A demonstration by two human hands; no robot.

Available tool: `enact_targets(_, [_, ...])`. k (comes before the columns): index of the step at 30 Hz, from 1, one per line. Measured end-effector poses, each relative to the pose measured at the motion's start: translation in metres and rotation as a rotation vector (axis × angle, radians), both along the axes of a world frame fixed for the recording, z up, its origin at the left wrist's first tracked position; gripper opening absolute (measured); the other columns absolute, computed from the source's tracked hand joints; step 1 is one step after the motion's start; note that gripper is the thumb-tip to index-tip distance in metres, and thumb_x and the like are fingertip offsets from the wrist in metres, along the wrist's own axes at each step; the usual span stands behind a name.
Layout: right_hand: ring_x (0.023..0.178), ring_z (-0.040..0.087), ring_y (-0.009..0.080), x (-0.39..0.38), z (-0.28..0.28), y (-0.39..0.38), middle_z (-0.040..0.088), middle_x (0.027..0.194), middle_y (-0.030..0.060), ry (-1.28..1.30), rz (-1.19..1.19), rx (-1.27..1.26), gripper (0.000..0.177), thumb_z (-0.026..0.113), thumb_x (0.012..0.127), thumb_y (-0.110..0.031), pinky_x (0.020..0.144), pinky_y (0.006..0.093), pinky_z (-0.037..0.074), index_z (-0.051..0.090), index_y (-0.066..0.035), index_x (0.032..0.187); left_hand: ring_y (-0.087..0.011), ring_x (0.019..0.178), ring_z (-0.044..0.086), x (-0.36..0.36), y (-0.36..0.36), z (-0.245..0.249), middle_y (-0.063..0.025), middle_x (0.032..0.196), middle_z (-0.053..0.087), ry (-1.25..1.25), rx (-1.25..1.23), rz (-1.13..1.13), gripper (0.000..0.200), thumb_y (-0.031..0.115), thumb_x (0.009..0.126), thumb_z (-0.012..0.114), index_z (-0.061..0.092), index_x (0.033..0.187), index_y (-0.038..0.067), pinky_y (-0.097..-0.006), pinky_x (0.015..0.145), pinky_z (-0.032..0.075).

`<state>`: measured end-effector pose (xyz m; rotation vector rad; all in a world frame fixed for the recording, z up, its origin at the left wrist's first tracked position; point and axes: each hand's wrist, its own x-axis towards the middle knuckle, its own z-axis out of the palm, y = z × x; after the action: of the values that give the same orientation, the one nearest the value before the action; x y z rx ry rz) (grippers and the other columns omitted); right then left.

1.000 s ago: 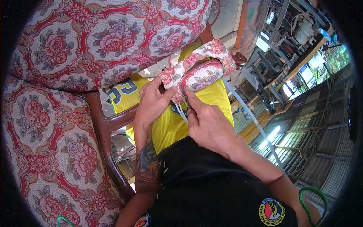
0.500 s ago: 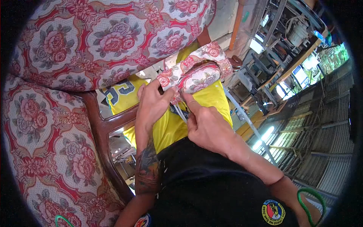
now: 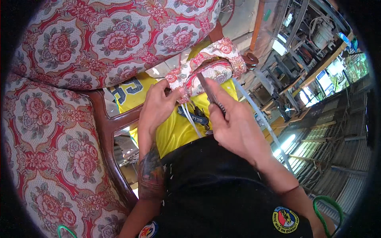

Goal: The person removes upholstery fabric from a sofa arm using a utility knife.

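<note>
Floral fabric wraps the front end of the chair's armrest, around a rounded padded panel in the same pattern. My left hand pinches the fabric's lower left edge between thumb and fingers. In my right hand is a dark, narrow metal tool, its tip pointing up at the panel's lower left edge. What kind of tool it is I cannot tell. Below the fabric lie yellow shorts, white cords and a dark strap with keys.
A large floral backrest and a floral seat cushion fill the left side, joined by a dark wooden frame. Shelving with metal parts stands at the upper right, above a corrugated metal wall.
My right hand has moved slightly right and down from the fabric, and the dark tool in it now shows. My left hand keeps its pinch on the edge.
</note>
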<state>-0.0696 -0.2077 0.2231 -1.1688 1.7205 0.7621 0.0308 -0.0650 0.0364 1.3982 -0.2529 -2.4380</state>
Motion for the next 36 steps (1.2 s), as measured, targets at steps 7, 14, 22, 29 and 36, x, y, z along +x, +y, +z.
enact_targets(7, [0.057,0.053,0.0145,-0.011,-0.009,0.024,0.059,0.067,0.0160,-0.026,-0.091,0.076,0.053,0.060,0.103,-0.007,0.057,0.0338,0.045,0.054,-0.007,0.156,-0.0157,0.090,0.067,0.000,-0.009,0.004,-0.0148,0.104,0.079,0.057,0.044,0.173,0.036,0.019,0.099,0.072,0.070,0.125,-0.006,-0.0338,0.084,0.053])
enact_targets(14, [0.058,0.054,0.0134,-0.047,-0.046,-0.003,0.071,0.093,0.0117,-0.308,0.083,-0.202,0.056,0.060,0.106,-0.008,0.059,0.0331,0.048,0.047,-0.009,0.161,-0.0419,0.094,0.066,-0.016,-0.001,0.030,-0.0173,0.086,0.069,-0.452,-0.327,-0.199,0.034,0.034,0.101,0.065,0.065,0.107,0.000,-0.0659,0.122,0.024])
enact_targets(22, [0.085,0.069,0.0184,-0.077,-0.095,-0.096,0.074,0.114,0.0127,-0.763,0.428,-0.316,0.051,0.064,0.105,-0.006,0.079,0.0337,0.057,0.052,-0.001,0.154,-0.0366,0.072,0.063,-0.056,0.006,0.032,-0.0146,0.075,0.061,-1.189,-0.509,-0.109,0.021,0.024,0.093,0.069,0.062,0.083,0.008,-0.0501,0.067,0.048])
enact_targets(29, [0.077,0.075,0.0321,-0.126,-0.157,-0.198,0.074,0.091,0.0203,-0.968,0.559,-0.387,0.029,0.072,0.100,-0.012,0.069,0.0388,0.057,0.065,0.000,0.126,-0.0401,0.064,0.057,-0.067,0.010,0.030,-0.0152,0.070,0.057,-1.391,-0.573,-0.078,0.018,0.020,0.090,0.067,0.060,0.079,0.008,-0.0523,0.063,0.045])
enact_targets(36, [0.058,0.052,0.0063,-0.227,-0.126,-0.243,0.057,0.077,-0.0002,-0.753,-0.179,-0.342,0.029,0.058,0.111,-0.019,0.052,0.0243,0.047,0.061,-0.002,0.134,-0.0414,0.070,0.059,-0.073,0.006,0.031,-0.0168,0.071,0.057,-1.443,-0.513,-0.070,0.018,0.020,0.097,0.062,0.061,0.085,0.007,-0.0513,0.069,0.046])
